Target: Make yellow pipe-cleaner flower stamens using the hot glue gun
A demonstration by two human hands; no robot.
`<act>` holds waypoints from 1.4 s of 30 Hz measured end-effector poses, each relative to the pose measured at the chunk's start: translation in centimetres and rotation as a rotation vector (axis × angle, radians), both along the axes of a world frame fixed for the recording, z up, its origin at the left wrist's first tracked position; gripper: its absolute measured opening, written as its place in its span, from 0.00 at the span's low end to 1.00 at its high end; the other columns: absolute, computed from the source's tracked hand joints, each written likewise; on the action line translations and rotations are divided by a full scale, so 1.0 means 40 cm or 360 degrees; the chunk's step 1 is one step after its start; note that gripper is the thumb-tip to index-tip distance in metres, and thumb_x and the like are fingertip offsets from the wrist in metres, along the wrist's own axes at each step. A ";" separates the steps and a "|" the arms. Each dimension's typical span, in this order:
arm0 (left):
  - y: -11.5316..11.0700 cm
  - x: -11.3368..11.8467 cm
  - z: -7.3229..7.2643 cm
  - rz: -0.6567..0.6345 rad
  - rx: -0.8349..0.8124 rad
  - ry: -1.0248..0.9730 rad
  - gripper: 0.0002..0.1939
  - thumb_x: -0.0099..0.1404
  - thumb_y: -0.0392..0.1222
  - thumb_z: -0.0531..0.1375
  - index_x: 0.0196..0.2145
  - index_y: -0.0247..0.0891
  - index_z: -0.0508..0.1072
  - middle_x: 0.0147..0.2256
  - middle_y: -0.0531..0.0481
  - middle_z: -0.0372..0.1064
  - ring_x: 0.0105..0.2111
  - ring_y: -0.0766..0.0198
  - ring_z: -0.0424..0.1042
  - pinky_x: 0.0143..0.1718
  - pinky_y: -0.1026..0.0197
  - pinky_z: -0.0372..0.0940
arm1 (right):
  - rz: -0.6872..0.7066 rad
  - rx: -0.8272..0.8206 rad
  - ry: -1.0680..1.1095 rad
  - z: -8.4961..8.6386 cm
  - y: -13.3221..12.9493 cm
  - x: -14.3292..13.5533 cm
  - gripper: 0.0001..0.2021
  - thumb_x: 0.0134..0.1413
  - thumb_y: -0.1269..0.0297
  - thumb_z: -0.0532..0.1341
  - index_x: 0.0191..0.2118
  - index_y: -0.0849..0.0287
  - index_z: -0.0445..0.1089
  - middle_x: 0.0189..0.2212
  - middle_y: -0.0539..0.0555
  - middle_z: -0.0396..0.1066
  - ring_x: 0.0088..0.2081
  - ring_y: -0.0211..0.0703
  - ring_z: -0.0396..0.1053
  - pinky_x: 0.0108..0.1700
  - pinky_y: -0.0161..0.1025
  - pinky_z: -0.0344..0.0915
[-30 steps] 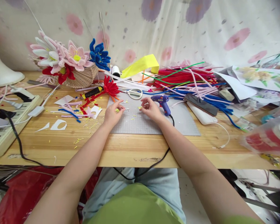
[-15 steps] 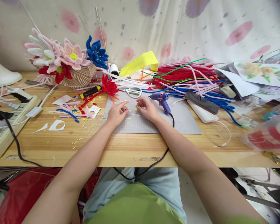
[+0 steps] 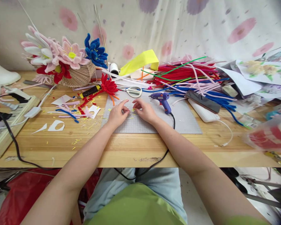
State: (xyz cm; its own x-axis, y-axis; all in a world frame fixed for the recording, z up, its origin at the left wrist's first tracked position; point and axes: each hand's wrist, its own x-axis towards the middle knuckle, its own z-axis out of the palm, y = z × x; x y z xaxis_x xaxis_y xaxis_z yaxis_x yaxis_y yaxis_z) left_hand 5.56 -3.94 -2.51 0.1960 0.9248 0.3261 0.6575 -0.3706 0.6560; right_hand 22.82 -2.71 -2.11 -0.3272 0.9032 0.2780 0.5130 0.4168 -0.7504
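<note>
Over the grey cutting mat [image 3: 184, 122], my left hand [image 3: 118, 115] is closed, thumb and fingers pinched on something too small to make out. Close to its right, my right hand [image 3: 144, 110] is also pinched, with a small yellow piece [image 3: 133, 110] at its fingertips. A purple glue gun [image 3: 162, 100] lies on the mat to the right of my right hand. White-handled scissors [image 3: 134, 92] rest just beyond the hands. A red fuzzy flower [image 3: 109, 85] lies behind my left hand.
Fuzzy stems [image 3: 182, 73] pile up at the back. A phone [image 3: 203, 101] rests on a white device at right. Finished flowers [image 3: 71, 54] stand back left; paper scraps [image 3: 56, 125] lie left. A power strip [image 3: 14, 125] is at far left, a plastic cup [image 3: 269, 136] at far right.
My right hand has moved slightly left, bringing the yellow piece closer to my left hand. My left hand has barely moved.
</note>
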 end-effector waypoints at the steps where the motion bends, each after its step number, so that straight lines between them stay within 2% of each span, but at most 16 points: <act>1: 0.000 0.000 0.000 0.0000 -0.0003 -0.0002 0.27 0.55 0.34 0.59 0.54 0.41 0.64 0.31 0.53 0.74 0.36 0.64 0.72 0.47 0.58 0.62 | 0.0008 0.0001 0.0001 -0.001 0.000 -0.001 0.19 0.44 0.77 0.52 0.43 0.53 0.61 0.33 0.49 0.71 0.35 0.37 0.69 0.44 0.37 0.63; 12: 0.003 -0.002 0.000 -0.0004 -0.0021 0.0059 0.28 0.56 0.35 0.59 0.55 0.40 0.62 0.32 0.54 0.74 0.36 0.64 0.72 0.46 0.58 0.63 | 0.0133 0.0139 0.0069 -0.018 0.005 -0.001 0.19 0.45 0.79 0.52 0.44 0.54 0.60 0.33 0.48 0.70 0.35 0.36 0.69 0.43 0.38 0.65; 20: 0.008 -0.004 -0.009 -0.0036 0.0012 0.0019 0.31 0.53 0.34 0.60 0.55 0.38 0.59 0.32 0.53 0.74 0.34 0.64 0.72 0.46 0.57 0.62 | 0.0151 0.0114 0.0132 -0.019 0.006 -0.001 0.19 0.44 0.79 0.52 0.44 0.54 0.60 0.32 0.48 0.70 0.35 0.36 0.69 0.43 0.38 0.66; 29: 0.002 0.003 -0.002 -0.0043 -0.0021 -0.0031 0.32 0.52 0.33 0.60 0.55 0.39 0.57 0.33 0.54 0.75 0.34 0.64 0.72 0.50 0.55 0.59 | 0.0183 0.0086 0.0148 -0.019 0.007 -0.003 0.19 0.44 0.78 0.53 0.44 0.54 0.59 0.32 0.48 0.70 0.36 0.36 0.69 0.44 0.39 0.66; 34: 0.000 -0.002 0.006 -0.0056 -0.0056 -0.0026 0.32 0.52 0.32 0.59 0.56 0.39 0.56 0.33 0.53 0.75 0.34 0.64 0.72 0.49 0.54 0.59 | 0.0103 0.0095 0.0114 -0.017 0.008 -0.001 0.20 0.43 0.79 0.52 0.44 0.54 0.59 0.32 0.48 0.70 0.35 0.36 0.69 0.44 0.39 0.66; 37: 0.001 -0.011 0.012 -0.0095 -0.0071 0.0085 0.33 0.51 0.34 0.61 0.55 0.39 0.57 0.34 0.53 0.74 0.38 0.61 0.71 0.50 0.53 0.58 | 0.0027 0.0084 0.0072 -0.016 0.009 0.004 0.21 0.42 0.80 0.51 0.43 0.54 0.60 0.32 0.47 0.71 0.34 0.36 0.69 0.44 0.39 0.65; 42: 0.007 -0.013 0.007 -0.0144 -0.0095 0.0217 0.28 0.53 0.34 0.59 0.52 0.37 0.59 0.32 0.52 0.74 0.40 0.58 0.70 0.50 0.51 0.57 | -0.0013 0.0085 0.0031 -0.017 0.011 0.010 0.21 0.42 0.80 0.51 0.43 0.54 0.60 0.32 0.47 0.71 0.34 0.36 0.68 0.43 0.37 0.65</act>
State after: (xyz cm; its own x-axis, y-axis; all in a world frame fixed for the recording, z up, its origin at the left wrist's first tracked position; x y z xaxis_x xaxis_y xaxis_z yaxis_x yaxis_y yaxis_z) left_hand 5.03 -3.65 -2.22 0.3176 0.9184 0.2357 0.7076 -0.3951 0.5859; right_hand 23.21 -2.27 -2.79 -0.3138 0.8894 0.3323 0.5023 0.4525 -0.7369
